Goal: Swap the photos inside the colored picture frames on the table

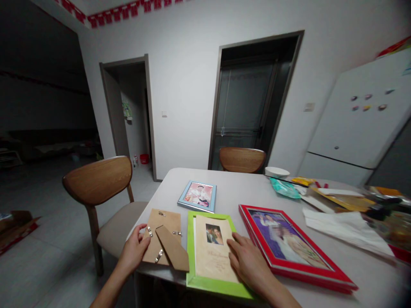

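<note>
My left hand (136, 248) is closed on the left edge of a brown picture-frame backing board (153, 233), thumb on its face. The board carries several metal clips and a folding stand (171, 250), and lies at the table's near left edge. Beside it is a light green picture frame (190, 256) holding a cream paper insert (215, 267) with a small photo of two people (214, 234). My right hand (245, 259) rests over the frame's right side, fingers laid on the insert's edge; its thumb is hidden.
A blue picture frame (211, 199) lies farther back on the white table (231, 188). Stacked red picture frames (257, 241) lie at right. Beyond them are white paper (343, 226), a teal packet (285, 188) and a white bowl (277, 172). Wooden chairs (99, 182) stand around.
</note>
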Motion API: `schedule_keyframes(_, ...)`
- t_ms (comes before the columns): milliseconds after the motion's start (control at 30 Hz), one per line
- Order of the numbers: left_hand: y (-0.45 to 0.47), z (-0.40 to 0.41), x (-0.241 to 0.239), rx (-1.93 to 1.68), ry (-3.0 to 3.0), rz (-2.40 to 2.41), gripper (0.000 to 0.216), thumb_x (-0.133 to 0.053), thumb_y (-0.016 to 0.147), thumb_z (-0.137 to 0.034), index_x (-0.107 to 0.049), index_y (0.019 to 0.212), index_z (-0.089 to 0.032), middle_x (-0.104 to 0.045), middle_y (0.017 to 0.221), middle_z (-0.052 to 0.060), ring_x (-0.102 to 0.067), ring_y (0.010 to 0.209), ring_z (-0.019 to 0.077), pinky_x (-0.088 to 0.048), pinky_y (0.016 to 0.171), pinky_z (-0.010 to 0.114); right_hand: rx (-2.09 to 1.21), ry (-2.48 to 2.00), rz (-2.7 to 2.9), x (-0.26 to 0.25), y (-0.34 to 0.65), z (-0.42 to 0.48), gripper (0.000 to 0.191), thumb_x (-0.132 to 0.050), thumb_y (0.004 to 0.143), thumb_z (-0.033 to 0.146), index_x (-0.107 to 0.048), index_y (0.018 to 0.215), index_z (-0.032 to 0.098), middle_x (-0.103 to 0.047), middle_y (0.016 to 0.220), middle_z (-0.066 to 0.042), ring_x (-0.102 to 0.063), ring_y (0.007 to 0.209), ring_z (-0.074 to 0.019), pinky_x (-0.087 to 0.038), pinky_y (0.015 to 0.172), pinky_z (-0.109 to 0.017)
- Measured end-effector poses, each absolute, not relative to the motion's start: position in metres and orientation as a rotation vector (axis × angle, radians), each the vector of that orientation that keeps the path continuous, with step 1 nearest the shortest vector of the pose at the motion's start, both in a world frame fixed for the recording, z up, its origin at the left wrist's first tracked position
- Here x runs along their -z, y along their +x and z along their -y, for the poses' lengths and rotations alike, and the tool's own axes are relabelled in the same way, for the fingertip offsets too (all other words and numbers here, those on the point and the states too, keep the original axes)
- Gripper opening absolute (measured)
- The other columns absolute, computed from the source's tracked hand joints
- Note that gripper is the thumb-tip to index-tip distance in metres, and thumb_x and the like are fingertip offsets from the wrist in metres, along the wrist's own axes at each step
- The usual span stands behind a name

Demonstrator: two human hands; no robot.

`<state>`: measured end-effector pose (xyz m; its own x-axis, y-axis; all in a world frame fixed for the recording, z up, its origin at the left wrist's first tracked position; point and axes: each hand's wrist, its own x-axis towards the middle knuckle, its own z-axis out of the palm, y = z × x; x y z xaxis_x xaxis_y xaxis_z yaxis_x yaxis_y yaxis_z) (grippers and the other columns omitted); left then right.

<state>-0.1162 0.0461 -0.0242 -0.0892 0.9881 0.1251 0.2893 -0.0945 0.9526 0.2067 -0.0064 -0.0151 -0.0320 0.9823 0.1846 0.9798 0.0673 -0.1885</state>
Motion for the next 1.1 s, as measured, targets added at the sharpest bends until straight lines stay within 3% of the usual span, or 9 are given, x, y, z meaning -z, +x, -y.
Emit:
schedule_keyframes(100,-0.104,-0.042,0.019,-1.315,1.561,-1.540,0.041,-0.056,0.062,-0.026,-0.048,0.100,-0.017,-0.056,0.100,0.005,-0.049,0.102,0.0281,-0.037,0.087,0.038,-0.068,-1.905,2.165,0.014,0.203,0.010,0.029,-0.039,0.074,0.023,-0.062,0.092,0.023,-0.055,0.112,-0.006,-0.045,0.104,-0.0242,-0.033,0.088,-0.035)
schedule_keyframes(200,-0.074,-0.021,0.016,-1.308,1.722,-1.486,0.038,-0.053,0.062,-0.019,-0.051,0.100,-0.018,-0.051,0.113,0.005,-0.039,0.113,0.0248,-0.026,0.098,0.035,-0.102,-1.874,2.159,0.015,0.204,0.013,0.030,-0.038,0.074,0.022,-0.062,0.093,0.022,-0.055,0.113,-0.006,-0.042,0.108,-0.0239,-0.031,0.090,-0.035)
schedule_keyframes(300,-0.035,0.009,0.015,-1.041,2.100,-1.248,0.040,-0.050,0.065,-0.013,-0.050,0.105,-0.018,-0.046,0.121,0.008,-0.039,0.114,0.0230,-0.029,0.097,0.038,-0.100,-1.926,2.016,0.017,0.209,0.011,0.039,-0.040,0.072,0.023,-0.055,0.107,0.013,-0.046,0.120,-0.014,-0.043,0.109,-0.0239,-0.033,0.089,-0.032)
schedule_keyframes(400,-0.005,0.029,0.012,-0.797,2.283,-1.093,0.042,-0.055,0.062,-0.012,-0.052,0.103,-0.017,-0.048,0.119,0.010,-0.042,0.110,0.0248,-0.032,0.095,0.039,-0.175,-2.009,1.917,0.017,0.215,0.003,0.057,-0.043,0.067,0.021,-0.038,0.121,0.004,-0.052,0.111,-0.019,-0.051,0.099,-0.0244,-0.037,0.084,-0.032)
schedule_keyframes(567,0.011,0.031,0.001,-0.642,2.278,-1.156,0.041,-0.059,0.063,-0.016,-0.053,0.103,-0.012,-0.052,0.114,0.014,-0.045,0.106,0.0266,-0.033,0.093,0.040,-0.401,-2.004,1.751,0.013,0.220,-0.002,0.063,-0.043,0.059,0.015,-0.034,0.121,0.005,-0.061,0.092,-0.016,-0.058,0.081,-0.0225,-0.042,0.069,-0.029)
schedule_keyframes(700,0.015,0.027,-0.008,-0.588,2.250,-1.093,0.067,-0.070,0.057,-0.029,-0.044,0.116,-0.012,-0.040,0.126,0.016,-0.036,0.115,0.0290,-0.029,0.097,0.042,-0.913,-1.726,1.318,-0.003,0.210,0.010,0.069,-0.036,0.063,0.019,-0.015,0.128,0.010,-0.061,0.071,-0.005,-0.057,0.056,-0.0157,-0.042,0.050,-0.024)
schedule_keyframes(867,0.033,0.030,-0.014,-0.853,2.411,-0.953,0.071,-0.066,0.058,-0.042,-0.040,0.118,-0.012,-0.034,0.130,0.017,-0.032,0.118,0.0310,-0.029,0.096,0.047,-1.212,-1.368,0.963,-0.043,0.189,0.029,0.078,-0.044,0.062,0.020,-0.008,0.131,0.019,-0.061,0.069,0.002,-0.054,0.048,-0.0123,-0.042,0.048,-0.023)
schedule_keyframes(967,0.038,0.035,-0.021,-1.111,2.550,-0.742,0.056,-0.057,0.066,-0.025,-0.038,0.117,-0.012,-0.041,0.125,0.016,-0.038,0.114,0.0274,-0.034,0.094,0.042,-1.259,-1.226,0.993,-0.059,0.181,0.032,0.077,-0.046,0.062,0.017,-0.012,0.130,0.025,-0.061,0.081,0.001,-0.054,0.051,-0.0104,-0.042,0.051,-0.022)
schedule_keyframes(1100,0.025,0.040,-0.032,-1.393,2.538,-0.625,0.055,-0.043,0.070,-0.006,-0.029,0.121,-0.018,-0.051,0.113,0.011,-0.048,0.104,0.0200,-0.044,0.085,0.032,-1.188,-1.326,1.146,-0.057,0.184,0.027,0.072,-0.045,0.064,0.019,-0.017,0.130,0.024,-0.059,0.086,-0.001,-0.053,0.052,-0.0104,-0.040,0.045,-0.022)
